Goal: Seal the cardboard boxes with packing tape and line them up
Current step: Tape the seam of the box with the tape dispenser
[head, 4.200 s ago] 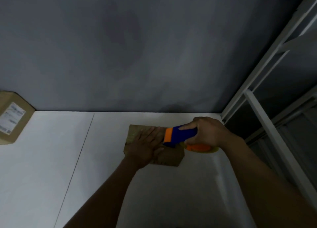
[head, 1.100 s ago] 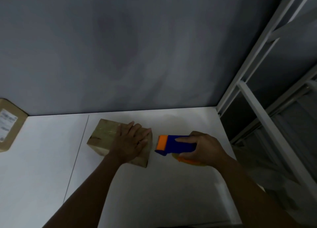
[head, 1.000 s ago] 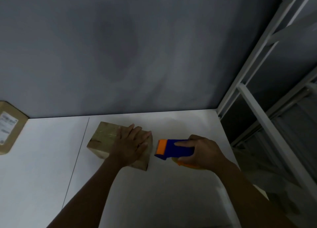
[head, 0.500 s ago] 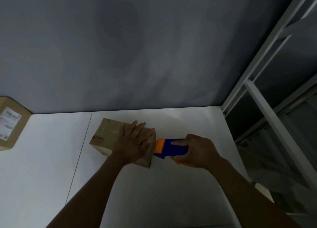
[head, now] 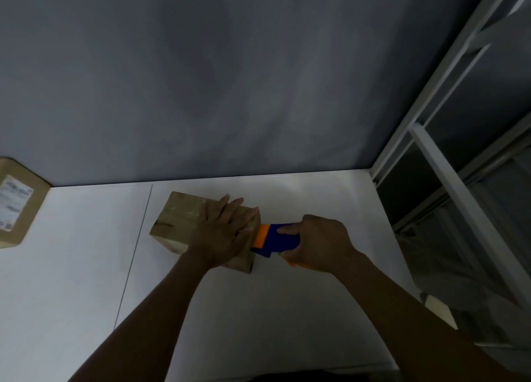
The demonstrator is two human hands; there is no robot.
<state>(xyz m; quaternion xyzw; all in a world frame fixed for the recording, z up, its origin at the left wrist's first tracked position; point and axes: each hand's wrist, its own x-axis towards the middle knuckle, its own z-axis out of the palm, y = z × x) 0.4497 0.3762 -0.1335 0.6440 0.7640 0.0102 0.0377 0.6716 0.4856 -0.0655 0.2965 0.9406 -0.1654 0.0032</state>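
Grey wall (head: 258, 80) stands behind the small cardboard box (head: 178, 223), filling the upper view. The white table (head: 71, 281) carries the box, and a thin seam in the tabletop (head: 135, 249) runs just left of it. A white metal rack (head: 448, 186) stands well to the right of the box, off the table's edge. A larger labelled cardboard box (head: 17, 206) sits well to the left, cut off by the frame edge.

The small box lies on the table near the wall. Its long axis runs from far-left to near-right, slightly skewed to the table's back edge.

Left hand (head: 224, 232) lies flat on the right half of the box top, fingers straight and slightly spread, pressing down and gripping nothing. Right hand (head: 319, 243), just right of the box, has its fingers curled round the handle of a blue-and-orange tape dispenser (head: 280, 238), with one finger laid along the top.

Key relation: the dispenser's orange front edge meets the box's right end face, roughly in line with the long axis. A pull would likely run leftward over the top, under where the left hand now rests. The right hand is the working one; the left steadies.

Hard to read:
- The light is dim.
- The tape roll is mostly hidden under the right hand, with only an orange sliver below.
- No tape strand can be made out, nor whether the orange edge actually touches the cardboard.
- The top seam is covered by the left hand.
- Pale streaks on the box top may be tape; I cannot tell.
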